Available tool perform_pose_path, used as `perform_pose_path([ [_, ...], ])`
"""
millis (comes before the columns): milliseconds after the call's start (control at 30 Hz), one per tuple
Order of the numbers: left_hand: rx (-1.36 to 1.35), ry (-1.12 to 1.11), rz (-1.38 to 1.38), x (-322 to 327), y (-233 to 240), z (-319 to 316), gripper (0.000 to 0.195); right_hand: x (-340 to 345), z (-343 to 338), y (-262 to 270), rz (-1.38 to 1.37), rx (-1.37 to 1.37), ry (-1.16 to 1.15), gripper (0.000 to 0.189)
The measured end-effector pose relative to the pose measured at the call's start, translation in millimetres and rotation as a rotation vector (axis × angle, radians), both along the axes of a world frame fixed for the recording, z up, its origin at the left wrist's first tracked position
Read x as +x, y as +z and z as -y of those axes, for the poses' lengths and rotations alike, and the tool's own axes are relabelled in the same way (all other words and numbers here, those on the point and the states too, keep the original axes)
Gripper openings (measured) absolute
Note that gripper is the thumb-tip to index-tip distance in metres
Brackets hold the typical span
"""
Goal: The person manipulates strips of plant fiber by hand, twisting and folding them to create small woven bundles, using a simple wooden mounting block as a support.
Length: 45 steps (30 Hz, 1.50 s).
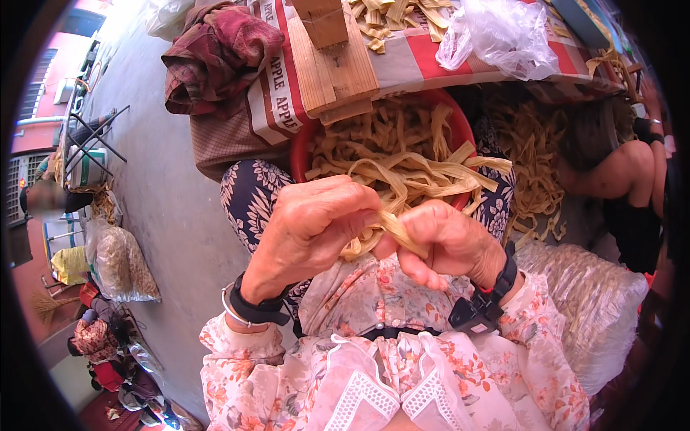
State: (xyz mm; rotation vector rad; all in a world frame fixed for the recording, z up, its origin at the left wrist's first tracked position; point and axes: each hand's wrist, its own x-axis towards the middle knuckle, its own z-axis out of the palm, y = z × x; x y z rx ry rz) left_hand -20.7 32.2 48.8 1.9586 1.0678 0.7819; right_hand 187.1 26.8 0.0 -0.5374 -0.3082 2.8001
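Note:
My left hand [323, 221] and my right hand [453, 242] are close together above my lap. A short length of pale tan, flat fibrous strip [398, 233] runs between them. The fingertips of the left pinch its upper end, while the right thumb and fingers grip it lower down. Just beyond my hands, a red plastic basin [299, 156] sits between my knees, heaped with long, tangled strips [377, 134] of the same kind. Several strips hang over its right rim. A few looped strips [358, 245] show below my fingers, partly hidden by them.
A wooden stand [337, 75] overhangs the basin from the cloth-covered table [426, 56]. Cut strips [396, 16], a clear plastic bag [501, 37] and a bundled plaid cloth [221, 59] lie there. At right are loose strips [531, 161], a stuffed bag [585, 307] and another person's leg [609, 175].

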Motion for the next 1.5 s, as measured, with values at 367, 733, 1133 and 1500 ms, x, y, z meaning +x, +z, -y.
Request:
perform_pose_path([
  [367, -0.504, 0.347, 0.207, -3.6, -27.0, 32.1, 0.018, 7.1, -9.3, -1.9, -0.054, -0.026, -0.454, 0.025],
  [733, -0.520, 0.501, 0.238, 15.9, -47.7, 27.7, 0.015, -17.2, -20.1, 7.9, 0.005, 0.083, -0.604, 0.025],
  [1133, -1.097, 0.419, 0.777, 26.4, -42.9, 15.3, 0.021, -32.2, -10.0, -17.2, 1.026, 1.854, -0.114, 0.028],
  [1500, -0.944, 0.629, 0.956, 29.4, -46.8, 12.6, 0.016, -40.7, -4.1, -8.1, 0.606, 0.590, -0.523, 0.006],
])
